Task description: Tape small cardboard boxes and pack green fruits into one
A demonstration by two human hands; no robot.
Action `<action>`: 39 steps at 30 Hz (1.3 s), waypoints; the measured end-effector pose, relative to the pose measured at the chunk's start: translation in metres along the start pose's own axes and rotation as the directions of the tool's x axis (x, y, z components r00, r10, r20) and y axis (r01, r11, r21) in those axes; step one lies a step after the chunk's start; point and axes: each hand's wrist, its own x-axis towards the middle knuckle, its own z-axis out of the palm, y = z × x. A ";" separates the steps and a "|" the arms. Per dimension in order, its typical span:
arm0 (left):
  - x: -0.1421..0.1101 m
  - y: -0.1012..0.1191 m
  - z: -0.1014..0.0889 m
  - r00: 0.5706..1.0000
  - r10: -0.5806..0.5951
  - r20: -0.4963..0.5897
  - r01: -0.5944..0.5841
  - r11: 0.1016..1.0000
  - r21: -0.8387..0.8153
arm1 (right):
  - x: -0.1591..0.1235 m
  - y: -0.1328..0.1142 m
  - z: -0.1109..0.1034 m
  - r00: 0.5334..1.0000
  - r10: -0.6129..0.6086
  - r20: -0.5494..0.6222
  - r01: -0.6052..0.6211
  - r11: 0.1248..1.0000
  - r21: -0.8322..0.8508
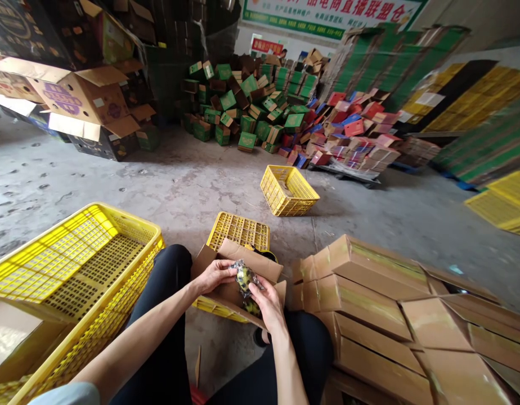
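Between my two hands is a small packet (245, 277), yellow-green with dark marks and wrapped in shiny clear plastic; its exact kind does not show. My left hand (215, 275) pinches the wrap at the packet's upper left. On its lower right side, my right hand (265, 301) grips it with thumb and fingers. Both hands are over an open cardboard box (254, 257) with its flaps spread. Another yellow-green piece (251, 307) shows inside, partly hidden by my right hand. The box rests on a yellow plastic crate (238, 228) between my knees.
A large yellow crate (156, 239) stands at my left, with cardboard in its near part. Stacked flat cardboard boxes (378, 270) rise at my right. Ahead on the floor sits another yellow crate (291, 194). Green boxes (247, 140) and red boxes (355, 128) lie heaped farther back.
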 end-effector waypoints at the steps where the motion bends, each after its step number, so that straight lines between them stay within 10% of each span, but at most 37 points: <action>1: 0.000 0.000 0.000 1.000 -0.002 -0.004 0.002 1.000 -0.015 | 0.000 0.000 0.000 1.000 -0.005 -0.010 0.005 1.000 -0.005; 39: -0.006 0.005 0.006 0.993 -0.020 0.116 0.015 0.999 0.045 | -0.008 -0.010 0.007 0.994 -0.103 -0.035 0.102 0.994 -0.032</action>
